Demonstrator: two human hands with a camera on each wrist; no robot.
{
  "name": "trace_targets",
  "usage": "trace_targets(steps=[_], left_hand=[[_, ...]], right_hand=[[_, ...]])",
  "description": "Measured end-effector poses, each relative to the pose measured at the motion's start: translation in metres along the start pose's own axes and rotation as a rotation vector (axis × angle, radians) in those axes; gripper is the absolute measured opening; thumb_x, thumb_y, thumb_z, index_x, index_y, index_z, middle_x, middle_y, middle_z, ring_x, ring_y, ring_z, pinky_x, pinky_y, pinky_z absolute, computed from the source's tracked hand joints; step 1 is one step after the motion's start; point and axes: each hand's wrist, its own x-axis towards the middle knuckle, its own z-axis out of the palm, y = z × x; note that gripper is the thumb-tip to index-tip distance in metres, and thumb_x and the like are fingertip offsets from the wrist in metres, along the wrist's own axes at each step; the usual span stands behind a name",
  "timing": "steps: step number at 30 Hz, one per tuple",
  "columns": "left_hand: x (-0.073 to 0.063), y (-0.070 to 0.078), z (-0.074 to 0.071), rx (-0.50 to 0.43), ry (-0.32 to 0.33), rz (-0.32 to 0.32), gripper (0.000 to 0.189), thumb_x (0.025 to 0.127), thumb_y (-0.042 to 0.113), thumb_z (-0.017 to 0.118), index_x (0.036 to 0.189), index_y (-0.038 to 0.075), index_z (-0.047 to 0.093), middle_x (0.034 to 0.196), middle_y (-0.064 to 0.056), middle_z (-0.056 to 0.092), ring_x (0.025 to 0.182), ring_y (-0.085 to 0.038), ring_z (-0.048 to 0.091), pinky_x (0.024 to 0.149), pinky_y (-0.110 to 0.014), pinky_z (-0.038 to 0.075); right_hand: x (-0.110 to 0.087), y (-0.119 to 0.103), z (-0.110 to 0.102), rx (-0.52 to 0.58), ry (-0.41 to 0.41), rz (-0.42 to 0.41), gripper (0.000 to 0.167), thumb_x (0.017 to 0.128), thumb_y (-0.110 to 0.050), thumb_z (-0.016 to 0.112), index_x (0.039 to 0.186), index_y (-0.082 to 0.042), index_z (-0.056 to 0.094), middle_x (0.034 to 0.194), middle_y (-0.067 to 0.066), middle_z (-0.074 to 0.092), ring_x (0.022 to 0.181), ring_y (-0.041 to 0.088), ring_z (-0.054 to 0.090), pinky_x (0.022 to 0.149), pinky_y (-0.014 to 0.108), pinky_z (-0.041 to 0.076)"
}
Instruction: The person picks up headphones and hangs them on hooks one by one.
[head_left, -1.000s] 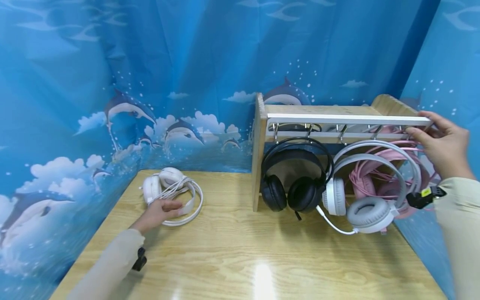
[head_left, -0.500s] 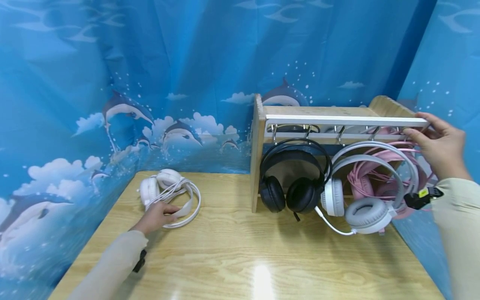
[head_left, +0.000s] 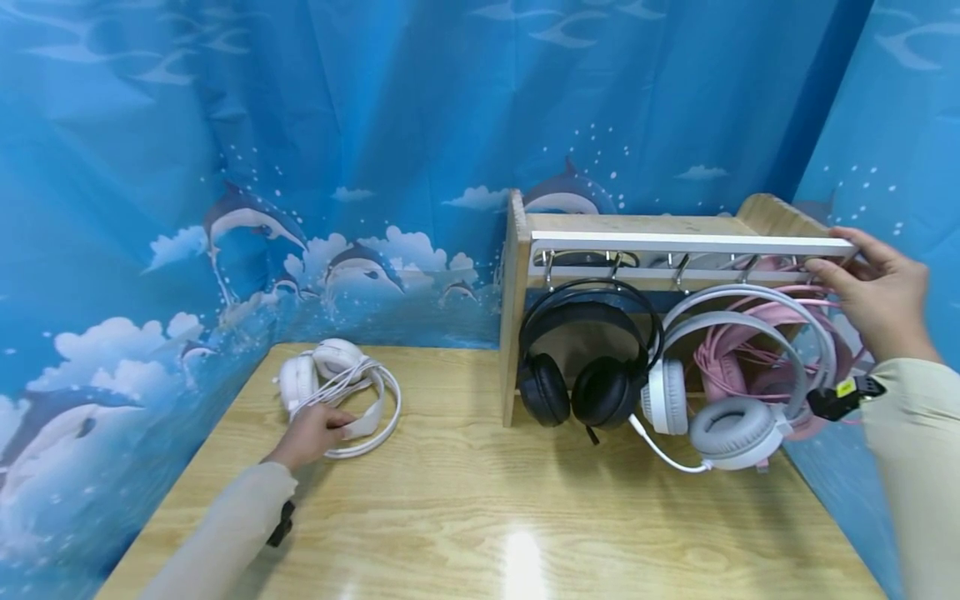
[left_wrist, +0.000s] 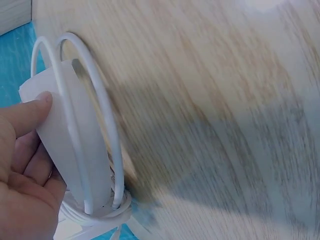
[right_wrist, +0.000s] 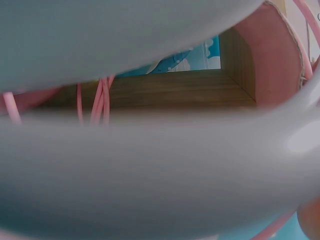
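At the left of the head view, my left hand (head_left: pixel 311 435) pinches the inner strap of a pair of white headphones (head_left: pixel 337 357) lying on the table. Closer up in the left wrist view, the thumb presses on the flat white strap (left_wrist: pixel 82 135) beneath two thin headband hoops. Their white cable is bundled near the ear cups. My right hand (head_left: pixel 888 292) grips the upper right corner of a wooden headphone rack (head_left: pixel 637 223), thumb on the front rail. White-grey headphones (head_left: pixel 738 429) hang just below that hand; their blurred bands fill much of the right wrist view.
Black headphones (head_left: pixel 547 387) hang at the rack's left end. Pink headphones (head_left: pixel 723 375) with pink cables are behind the white-grey pair. Metal hooks (head_left: pixel 681 271) line the rail. Wooden tabletop (head_left: pixel 420 500) stretches between the hands, with a blue dolphin curtain (head_left: pixel 405 125) behind.
The head view has shifted very slightly. Left-hand fingers have drawn back a little along the strap, showing more of it; the right hand keeps its grip on the rack.
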Motion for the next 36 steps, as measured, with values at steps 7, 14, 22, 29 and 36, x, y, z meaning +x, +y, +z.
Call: trace_targets(steps=[7,14,22,29,36], left_hand=[[-0.004,0.008,-0.001,-0.023,-0.012,0.008,0.016,0.080,-0.003,0.071,0.096,-0.003,0.075,0.085,-0.012,0.073,0.079,-0.025,0.068,0.069,-0.035,0.056],[-0.010,0.017,0.001,-0.046,-0.043,0.045,0.016,0.080,-0.003,0.072,0.095,-0.003,0.075,0.085,-0.011,0.074,0.077,-0.021,0.068,0.068,-0.030,0.055],[-0.018,0.020,0.006,-0.391,-0.030,-0.051,0.027,0.085,0.003,0.071,0.110,-0.003,0.070,0.107,-0.015,0.071,0.098,-0.028,0.068,0.080,-0.022,0.054],[-0.024,0.026,0.014,-0.449,-0.091,-0.066,0.034,0.084,0.012,0.074,0.113,-0.005,0.068,0.112,-0.019,0.068,0.104,-0.034,0.065,0.084,-0.025,0.054],[-0.027,0.017,0.026,-0.154,-0.112,0.033,0.023,0.080,0.008,0.076,0.101,0.000,0.074,0.102,-0.015,0.072,0.098,-0.032,0.067,0.084,-0.042,0.055]], right_hand=[[-0.001,0.000,0.000,0.021,-0.004,0.004,0.045,0.088,-0.014,0.068,0.132,-0.017,0.060,0.103,-0.018,0.063,0.085,-0.009,0.059,0.066,0.001,0.046],[-0.002,-0.001,-0.001,0.076,-0.010,0.010,0.045,0.087,-0.011,0.068,0.131,-0.015,0.061,0.102,-0.016,0.063,0.084,-0.007,0.060,0.064,0.003,0.047],[-0.002,0.000,0.001,0.074,-0.012,0.010,0.045,0.087,-0.011,0.068,0.131,-0.015,0.061,0.101,-0.016,0.063,0.084,-0.007,0.060,0.065,0.003,0.047],[0.001,-0.001,-0.001,0.081,-0.012,0.023,0.045,0.087,-0.012,0.068,0.131,-0.016,0.061,0.102,-0.015,0.063,0.085,-0.006,0.060,0.065,0.003,0.047],[0.001,-0.002,0.000,0.083,-0.013,0.014,0.044,0.086,-0.012,0.069,0.130,-0.015,0.062,0.101,-0.015,0.064,0.085,-0.006,0.061,0.064,0.003,0.047]])
